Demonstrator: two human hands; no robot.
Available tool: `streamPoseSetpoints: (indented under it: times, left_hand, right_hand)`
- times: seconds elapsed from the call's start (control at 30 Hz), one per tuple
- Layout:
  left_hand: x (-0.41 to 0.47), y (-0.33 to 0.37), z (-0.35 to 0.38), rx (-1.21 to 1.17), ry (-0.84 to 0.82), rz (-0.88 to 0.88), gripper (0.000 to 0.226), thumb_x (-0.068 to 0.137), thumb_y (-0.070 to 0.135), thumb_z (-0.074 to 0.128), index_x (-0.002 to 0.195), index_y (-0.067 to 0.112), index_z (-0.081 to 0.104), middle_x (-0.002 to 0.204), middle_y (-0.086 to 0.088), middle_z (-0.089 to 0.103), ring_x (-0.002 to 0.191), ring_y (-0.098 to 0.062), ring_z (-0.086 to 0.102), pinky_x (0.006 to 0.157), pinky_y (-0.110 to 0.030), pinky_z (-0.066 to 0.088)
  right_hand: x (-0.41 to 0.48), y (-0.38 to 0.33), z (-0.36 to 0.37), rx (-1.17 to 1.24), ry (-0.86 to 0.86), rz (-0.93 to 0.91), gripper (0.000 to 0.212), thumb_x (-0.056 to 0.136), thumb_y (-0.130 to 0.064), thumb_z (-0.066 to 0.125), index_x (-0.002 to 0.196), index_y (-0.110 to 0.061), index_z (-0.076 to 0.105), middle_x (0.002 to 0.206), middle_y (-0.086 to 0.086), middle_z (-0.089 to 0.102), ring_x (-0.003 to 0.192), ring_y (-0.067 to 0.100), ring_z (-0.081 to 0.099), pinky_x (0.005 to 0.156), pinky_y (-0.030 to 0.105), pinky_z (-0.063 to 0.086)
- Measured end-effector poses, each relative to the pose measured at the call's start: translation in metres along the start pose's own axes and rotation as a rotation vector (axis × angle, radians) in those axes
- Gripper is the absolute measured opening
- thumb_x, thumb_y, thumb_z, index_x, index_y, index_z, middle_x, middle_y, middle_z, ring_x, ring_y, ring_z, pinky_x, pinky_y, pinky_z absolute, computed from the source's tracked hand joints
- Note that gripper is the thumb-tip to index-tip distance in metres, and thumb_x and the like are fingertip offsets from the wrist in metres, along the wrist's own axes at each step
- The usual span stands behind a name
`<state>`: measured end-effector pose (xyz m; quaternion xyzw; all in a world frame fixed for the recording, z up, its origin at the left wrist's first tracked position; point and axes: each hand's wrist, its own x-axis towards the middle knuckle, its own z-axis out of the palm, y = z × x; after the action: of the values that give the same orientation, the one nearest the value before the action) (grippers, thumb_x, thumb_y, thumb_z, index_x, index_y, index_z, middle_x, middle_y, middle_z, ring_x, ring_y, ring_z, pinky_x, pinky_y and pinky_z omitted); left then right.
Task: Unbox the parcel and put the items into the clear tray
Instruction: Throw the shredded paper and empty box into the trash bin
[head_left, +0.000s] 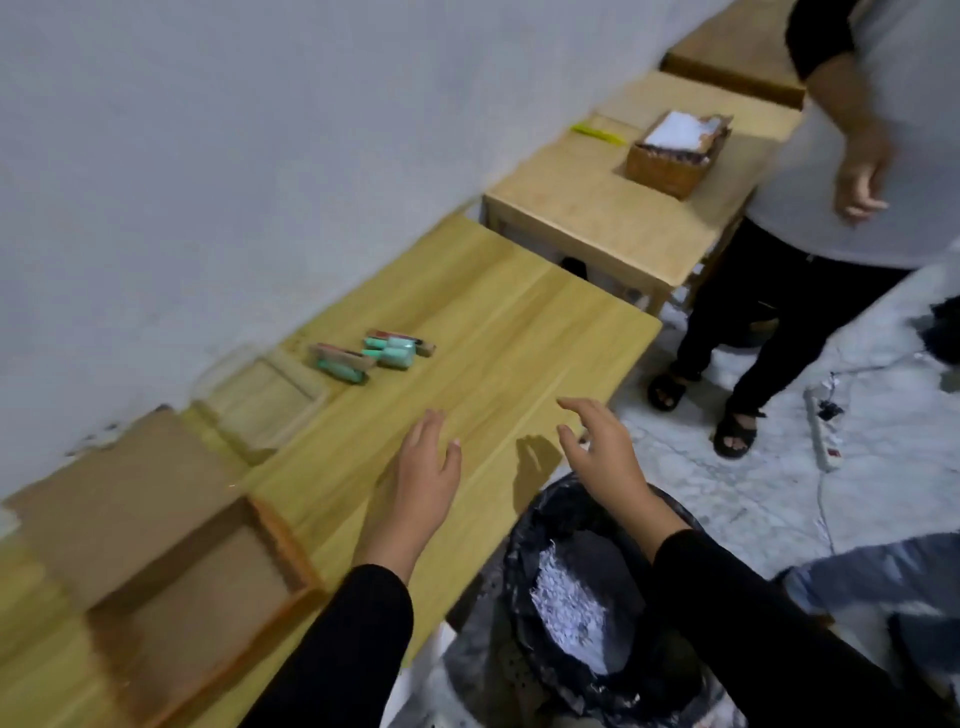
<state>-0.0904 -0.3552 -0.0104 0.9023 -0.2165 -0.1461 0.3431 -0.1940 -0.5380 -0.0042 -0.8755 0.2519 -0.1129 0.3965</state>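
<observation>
An open cardboard box (202, 587) lies on the wooden table (519, 332) at the lower left, its lid folded back and its inside looking bare. Beyond it, against the wall, sits the clear tray (260, 405), nothing visible in it. Two small green items with brown card backing (340, 362) (397, 349) lie on the table past the tray. My left hand (423, 467) hovers over the table's middle, fingers spread, holding nothing. My right hand (597, 447) hangs over the table's near edge, above the bin, fingers apart and empty.
A bin lined with a black bag (571, 597) holds shredded white paper just under my right arm. Another person (831, 182) stands at the right by a second table bearing a wicker basket (675, 150) and a yellow object (597, 130). A power strip (823, 436) lies on the floor.
</observation>
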Motion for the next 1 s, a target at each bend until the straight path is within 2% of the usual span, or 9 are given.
streamPoseSetpoints:
  times: [0.23,0.43,0.53,0.63,0.7,0.77,0.83,0.9,1.0]
  left_hand:
    - [-0.059,-0.074,-0.12,-0.028,0.409,-0.186,0.045,0.098,0.029,0.04,0.14,0.015,0.037,0.147,-0.004,0.037,0.135,-0.019,0.035,0.103,-0.024,0.027]
    - [-0.141,-0.139,-0.15,-0.142,0.741,-0.571,0.048,0.098,0.025,0.041,0.143,0.01,0.032,0.151,-0.009,0.028,0.139,-0.025,0.027,0.109,-0.032,0.026]
    - [-0.166,-0.15,-0.147,-0.25,0.64,-0.762,0.053,0.099,0.028,0.036,0.148,0.012,0.02,0.156,-0.009,0.021,0.142,-0.025,0.022,0.108,-0.03,0.024]
    - [-0.169,-0.143,-0.141,-0.322,0.541,-0.749,0.052,0.101,0.027,0.03,0.149,0.017,0.013,0.156,-0.005,0.023,0.135,-0.026,0.035,0.086,-0.016,0.034]
    - [-0.16,-0.133,-0.136,-0.348,0.513,-0.735,0.049,0.102,0.022,0.028,0.149,0.018,0.013,0.152,-0.005,0.031,0.102,-0.019,0.056,0.057,-0.004,0.037]
    - [-0.148,-0.121,-0.134,-0.362,0.532,-0.7,0.048,0.102,0.019,0.028,0.148,0.021,0.016,0.145,-0.004,0.041,0.065,0.0,0.043,0.046,-0.003,0.037]
    - [-0.131,-0.112,-0.127,-0.391,0.525,-0.608,0.047,0.102,0.02,0.027,0.148,0.026,0.017,0.127,0.001,0.054,0.059,0.001,0.037,0.045,-0.011,0.037]
    - [-0.111,-0.102,-0.118,-0.424,0.491,-0.518,0.047,0.102,0.023,0.027,0.147,0.031,0.019,0.108,0.01,0.055,0.059,-0.006,0.043,0.052,-0.024,0.042]
    - [-0.075,-0.071,-0.093,-0.455,0.387,-0.373,0.047,0.101,0.025,0.029,0.146,0.036,0.02,0.129,0.008,0.051,0.082,-0.02,0.058,0.064,-0.03,0.043]
  right_hand:
    - [0.005,-0.127,0.11,0.14,-0.28,-0.263,0.032,0.094,-0.021,0.048,0.126,-0.016,0.051,0.126,0.003,0.054,0.116,0.016,0.05,0.101,0.036,0.043]
    - [-0.038,-0.166,0.201,0.164,-0.549,-0.245,0.054,0.096,-0.034,0.04,0.145,-0.024,0.02,0.147,0.005,0.029,0.134,0.021,0.034,0.11,0.043,0.034]
    - [-0.052,-0.164,0.224,0.066,-0.605,-0.179,0.06,0.096,-0.038,0.038,0.147,-0.025,0.01,0.152,0.006,0.025,0.139,0.024,0.027,0.113,0.039,0.028]
    - [-0.056,-0.159,0.227,-0.01,-0.6,-0.193,0.058,0.096,-0.029,0.041,0.147,-0.03,0.012,0.14,0.009,0.047,0.125,0.027,0.047,0.101,0.041,0.043]
    - [-0.052,-0.157,0.219,-0.042,-0.583,-0.196,0.057,0.095,-0.023,0.041,0.145,-0.033,0.016,0.124,0.008,0.059,0.108,0.026,0.057,0.089,0.037,0.049]
    - [-0.045,-0.154,0.205,-0.055,-0.531,-0.183,0.055,0.096,-0.021,0.041,0.145,-0.032,0.02,0.099,0.004,0.06,0.088,0.019,0.057,0.075,0.03,0.046]
    - [-0.035,-0.146,0.179,-0.015,-0.436,-0.158,0.053,0.095,-0.022,0.042,0.144,-0.032,0.025,0.093,0.003,0.06,0.083,0.018,0.057,0.072,0.031,0.049]
    - [-0.024,-0.133,0.149,0.028,-0.344,-0.133,0.051,0.094,-0.026,0.044,0.142,-0.036,0.029,0.105,0.009,0.065,0.094,0.024,0.061,0.081,0.041,0.054]
    - [-0.014,-0.104,0.097,0.071,-0.215,-0.088,0.048,0.094,-0.03,0.045,0.14,-0.037,0.031,0.121,0.006,0.063,0.104,0.023,0.06,0.084,0.044,0.054]
